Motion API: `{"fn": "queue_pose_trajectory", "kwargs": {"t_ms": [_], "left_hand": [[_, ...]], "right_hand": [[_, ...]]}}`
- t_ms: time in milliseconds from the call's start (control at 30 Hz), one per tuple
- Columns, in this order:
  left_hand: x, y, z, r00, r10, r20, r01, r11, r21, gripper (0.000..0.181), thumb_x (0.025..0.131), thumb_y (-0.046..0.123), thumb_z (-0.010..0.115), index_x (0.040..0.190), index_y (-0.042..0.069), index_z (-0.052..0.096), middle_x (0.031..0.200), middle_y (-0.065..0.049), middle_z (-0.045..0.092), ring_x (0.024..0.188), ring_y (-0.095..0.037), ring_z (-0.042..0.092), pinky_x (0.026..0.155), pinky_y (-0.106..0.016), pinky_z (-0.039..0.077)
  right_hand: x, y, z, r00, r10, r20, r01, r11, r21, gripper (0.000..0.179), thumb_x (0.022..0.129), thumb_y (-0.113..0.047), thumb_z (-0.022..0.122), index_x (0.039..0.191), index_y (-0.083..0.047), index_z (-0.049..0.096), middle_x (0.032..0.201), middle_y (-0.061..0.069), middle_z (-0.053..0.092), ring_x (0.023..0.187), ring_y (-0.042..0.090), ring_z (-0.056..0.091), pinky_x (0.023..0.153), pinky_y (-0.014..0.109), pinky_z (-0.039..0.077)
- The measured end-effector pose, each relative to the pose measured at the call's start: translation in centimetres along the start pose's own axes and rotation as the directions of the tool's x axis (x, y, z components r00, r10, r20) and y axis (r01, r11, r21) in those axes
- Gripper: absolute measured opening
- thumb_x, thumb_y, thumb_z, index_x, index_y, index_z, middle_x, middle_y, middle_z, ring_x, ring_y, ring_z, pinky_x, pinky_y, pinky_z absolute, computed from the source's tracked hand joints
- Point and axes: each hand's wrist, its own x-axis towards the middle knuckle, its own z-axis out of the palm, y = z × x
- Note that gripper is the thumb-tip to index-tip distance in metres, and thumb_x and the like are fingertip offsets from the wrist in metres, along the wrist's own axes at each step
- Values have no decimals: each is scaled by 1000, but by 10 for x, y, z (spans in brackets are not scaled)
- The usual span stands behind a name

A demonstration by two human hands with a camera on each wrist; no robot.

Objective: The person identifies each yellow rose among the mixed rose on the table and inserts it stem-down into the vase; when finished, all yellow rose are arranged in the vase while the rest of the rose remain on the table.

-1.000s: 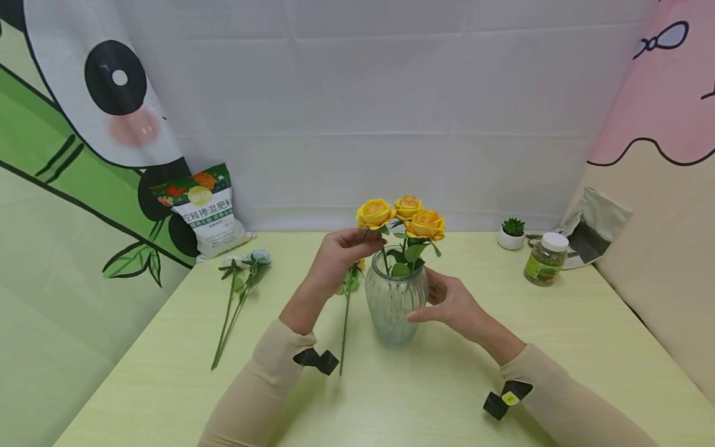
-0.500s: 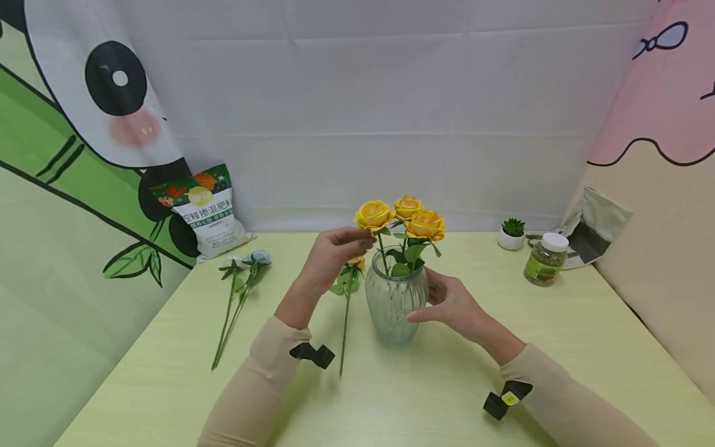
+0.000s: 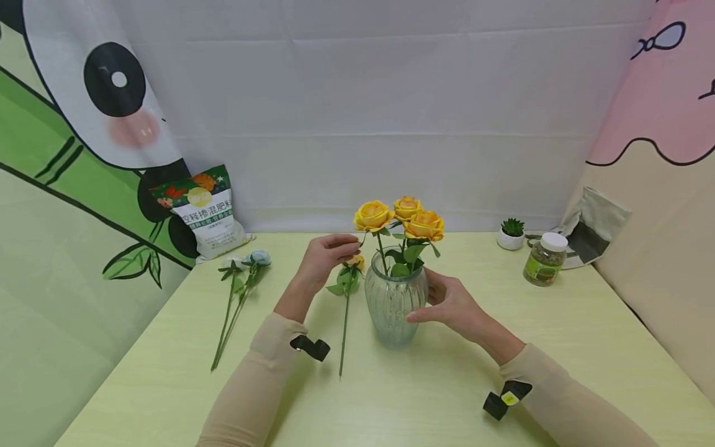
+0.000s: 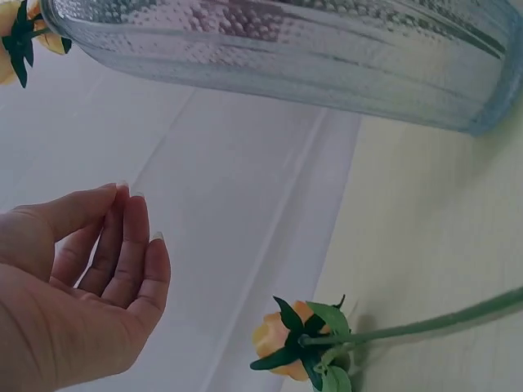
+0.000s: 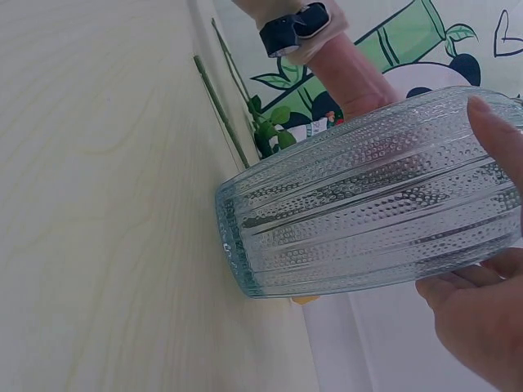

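A ribbed clear glass vase (image 3: 395, 310) stands upright on the table with three yellow roses (image 3: 424, 225) in it. My right hand (image 3: 455, 307) grips its right side, thumb across the front and fingers behind, as the right wrist view also shows. Left of the blooms is my left hand (image 3: 329, 261), fingers loosely bent. In the left wrist view this hand (image 4: 98, 278) has thumb and fingertips close together, with nothing visible between them. Below it a single yellow-orange rose (image 4: 282, 339) lies on the table, its stem (image 3: 344, 329) pointing toward me.
Two pale artificial flowers (image 3: 246, 264), one white and one blue, lie at the left. Behind them a fertilizer bag (image 3: 206, 214) leans on the backdrop. At the back right are a small potted succulent (image 3: 511, 236), a white-lidded jar (image 3: 544, 264) and a grey pouch (image 3: 594, 226).
My left hand has come away from the leftmost rose in the vase, moving left and slightly down. That rose has shifted slightly left. The right hand and vase have stayed put.
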Motion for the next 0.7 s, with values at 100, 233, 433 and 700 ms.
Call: {"fn": "queue_pose_trajectory", "kwargs": {"t_ms": [100, 233, 433, 700], "left_hand": [[4, -11, -6, 999, -31, -33, 33, 998, 49, 26, 95, 6, 70, 118, -6, 69, 104, -7, 73, 98, -25, 70, 91, -35, 56], [7, -22, -12, 996, -73, -49, 77, 994, 79, 32, 95, 7, 69, 123, -9, 66, 105, -9, 72, 111, -40, 64, 100, -47, 51], [9, -32, -17, 990, -122, -67, 127, 990, 65, 30, 96, 6, 68, 122, -8, 66, 108, -11, 71, 108, -35, 66, 104, -54, 46], [12, -45, -20, 970, -181, -163, 227, 917, 329, 19, 91, 9, 75, 105, -3, 75, 99, -11, 72, 88, -24, 70, 81, -36, 60]], "right_hand": [[0, 1, 0, 1000, 0, 1, 0, 1000, 1, 100, 79, -17, 88, 158, -8, 28, 155, 10, 41, 138, 31, 44, 111, 45, 40], [0, 1, 0, 1000, 0, 1, 0, 1000, 4, 100, 78, -17, 88, 158, -7, 28, 154, 11, 41, 138, 31, 44, 111, 45, 40], [0, 1, 0, 1000, 2, 2, -2, 1000, 1, 100, 78, -19, 88, 158, -8, 28, 154, 11, 42, 137, 31, 45, 110, 46, 41], [0, 1, 0, 1000, 3, 3, -3, 1000, 7, 101, 78, -17, 88, 158, -8, 27, 155, 11, 40, 138, 32, 44, 110, 46, 41]]}}
